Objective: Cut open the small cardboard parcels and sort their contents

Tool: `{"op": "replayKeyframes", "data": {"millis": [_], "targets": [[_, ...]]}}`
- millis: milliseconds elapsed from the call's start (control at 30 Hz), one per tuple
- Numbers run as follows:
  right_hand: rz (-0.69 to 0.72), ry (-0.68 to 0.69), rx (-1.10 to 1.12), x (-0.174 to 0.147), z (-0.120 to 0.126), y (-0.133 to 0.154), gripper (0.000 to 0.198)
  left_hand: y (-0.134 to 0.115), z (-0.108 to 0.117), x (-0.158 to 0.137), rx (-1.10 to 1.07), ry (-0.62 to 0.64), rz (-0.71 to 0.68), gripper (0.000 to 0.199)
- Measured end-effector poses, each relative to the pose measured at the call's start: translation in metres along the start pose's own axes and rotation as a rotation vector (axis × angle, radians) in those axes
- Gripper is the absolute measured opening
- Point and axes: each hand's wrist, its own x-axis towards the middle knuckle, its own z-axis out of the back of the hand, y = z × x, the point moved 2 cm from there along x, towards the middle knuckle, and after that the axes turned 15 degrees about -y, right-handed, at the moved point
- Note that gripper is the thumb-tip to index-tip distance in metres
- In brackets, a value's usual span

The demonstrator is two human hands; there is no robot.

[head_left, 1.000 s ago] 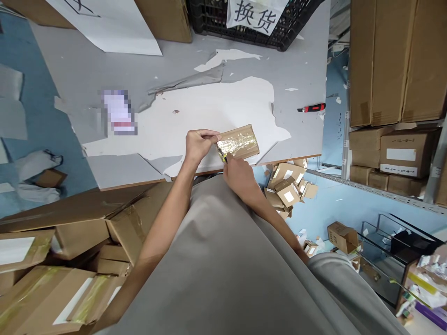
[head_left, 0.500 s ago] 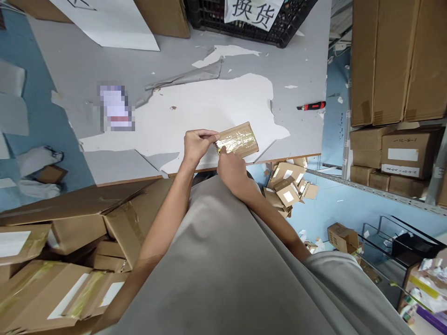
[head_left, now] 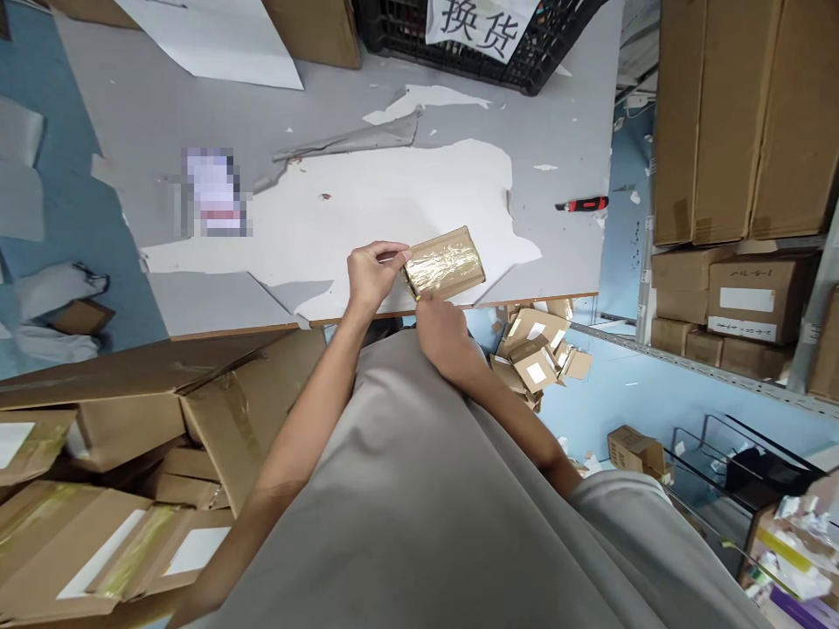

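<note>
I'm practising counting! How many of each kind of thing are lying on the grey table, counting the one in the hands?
Taped cardboard parcel, gripped by left hand and right hand: 1
Red utility knife: 1
Black crate: 1
Blurred packet: 1
Total: 4

head cam: worn on head, looks forward-down, close above fingers [head_left: 386,253]
shared views: single view only

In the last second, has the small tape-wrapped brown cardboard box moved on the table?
Cannot tell. The small tape-wrapped brown cardboard box sits just as near the table's front edge and red utility knife; slight shifts look like head-camera motion.
</note>
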Motion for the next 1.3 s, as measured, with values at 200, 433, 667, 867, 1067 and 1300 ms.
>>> {"op": "replayKeyframes", "data": {"millis": [200,433,667,867,1067,1300], "targets": [[-0.165,-0.233,0.101,-0.017,0.025,-0.066,0.049,0.021,0.012,-0.015,-0.036,0.085,-0.002,0.074],[-0.34,-0.344,0.388,0.03,-0.014,-0.138,0.045,0.023,0.01,-0.019,-0.001,0.196,-0.053,0.092],[-0.311,-0.374,0.667,0.026,-0.042,-0.138,0.041,0.028,-0.016,-0.001,0.066,0.067,-0.223,0.099],[-0.247,-0.376,0.535,0.023,-0.028,-0.137,0.051,0.036,-0.026,-0.004,0.094,0.028,-0.275,0.096],[-0.246,-0.255,0.268,0.026,-0.004,-0.125,0.054,0.034,-0.023,-0.005,0.148,0.0,-0.292,0.096],[-0.285,-0.169,0.118,0.024,0.012,-0.1,0.056,0.025,-0.022,-0.014,0.216,0.033,-0.481,0.09]]}}
